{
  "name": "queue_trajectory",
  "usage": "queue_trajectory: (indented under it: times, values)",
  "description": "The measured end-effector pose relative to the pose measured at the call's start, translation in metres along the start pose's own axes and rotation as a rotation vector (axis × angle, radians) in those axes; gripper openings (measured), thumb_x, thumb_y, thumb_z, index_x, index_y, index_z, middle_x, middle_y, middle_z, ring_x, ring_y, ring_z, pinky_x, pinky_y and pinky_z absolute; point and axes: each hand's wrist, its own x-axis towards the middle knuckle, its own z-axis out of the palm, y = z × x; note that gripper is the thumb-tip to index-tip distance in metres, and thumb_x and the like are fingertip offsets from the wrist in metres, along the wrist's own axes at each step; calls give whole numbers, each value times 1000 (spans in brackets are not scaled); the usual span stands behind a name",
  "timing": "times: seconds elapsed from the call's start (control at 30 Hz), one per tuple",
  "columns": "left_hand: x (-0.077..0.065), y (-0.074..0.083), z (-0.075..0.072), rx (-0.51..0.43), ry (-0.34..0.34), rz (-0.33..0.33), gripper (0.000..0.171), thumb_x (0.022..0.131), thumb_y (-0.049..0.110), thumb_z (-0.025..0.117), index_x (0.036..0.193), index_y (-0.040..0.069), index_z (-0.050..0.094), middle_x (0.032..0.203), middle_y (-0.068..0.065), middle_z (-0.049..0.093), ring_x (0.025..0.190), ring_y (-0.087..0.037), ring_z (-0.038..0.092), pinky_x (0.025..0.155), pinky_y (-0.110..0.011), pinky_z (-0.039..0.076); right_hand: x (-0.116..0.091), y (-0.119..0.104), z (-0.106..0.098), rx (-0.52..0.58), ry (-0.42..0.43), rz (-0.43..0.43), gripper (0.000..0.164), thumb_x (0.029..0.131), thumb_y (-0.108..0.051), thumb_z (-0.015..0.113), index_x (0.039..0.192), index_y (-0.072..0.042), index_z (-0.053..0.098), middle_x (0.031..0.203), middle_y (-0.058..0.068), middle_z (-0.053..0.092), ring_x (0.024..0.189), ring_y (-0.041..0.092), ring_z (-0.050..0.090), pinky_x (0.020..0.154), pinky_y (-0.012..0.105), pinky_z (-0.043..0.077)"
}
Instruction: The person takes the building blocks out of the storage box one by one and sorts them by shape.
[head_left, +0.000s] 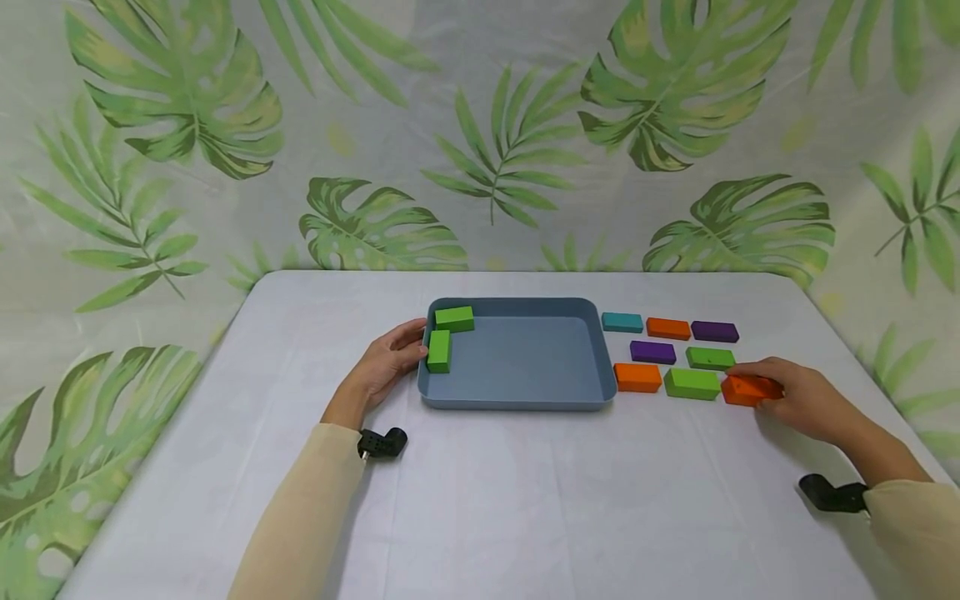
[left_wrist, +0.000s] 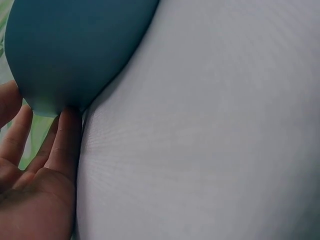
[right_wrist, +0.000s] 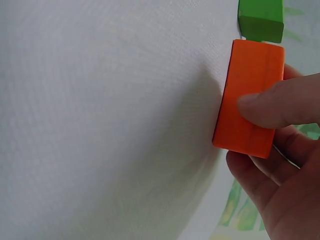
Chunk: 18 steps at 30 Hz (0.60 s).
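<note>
My right hand (head_left: 810, 402) grips an orange block (head_left: 741, 391) at the near right end of a group of blocks. In the right wrist view the thumb lies flat on the broad face of the orange block (right_wrist: 250, 70), with fingers behind and below it. My left hand (head_left: 386, 367) touches the left side of a blue-grey tray (head_left: 517, 406); in the left wrist view its extended fingers (left_wrist: 66, 142) meet the tray's outer wall. Two green blocks, one lengthwise (head_left: 438, 352) and one crosswise (head_left: 454, 318), lie in the tray's left end.
Right of the tray lie a teal block (head_left: 622, 322), orange blocks (head_left: 637, 377), purple blocks (head_left: 652, 352) and green blocks (head_left: 692, 383), in loose rows. A white cloth (head_left: 487, 500) covers the table. Leaf-patterned fabric (head_left: 510, 158) hangs behind it.
</note>
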Motion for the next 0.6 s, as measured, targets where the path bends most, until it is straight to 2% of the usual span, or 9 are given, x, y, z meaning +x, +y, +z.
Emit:
queue_trajectory:
  times: [0.47,0.6]
  values:
    - [-1,1,-2,3,4,1,61,97,6,59,154,14,37,161,-11,34,147,-28,36,122,-45,30,3,0,0,14,-21,15,55,82,2,62,136,-2,56,129,33,53,109,49,50,93,71,44]
    - [0,1,-1,21,-14,3,61,98,7,58,154,14,36,161,-11,33,147,-28,36,122,-44,31,-4,-2,-6,-25,1,-47,61,80,2,67,139,-3,53,130,34,53,112,51,50,92,71,45]
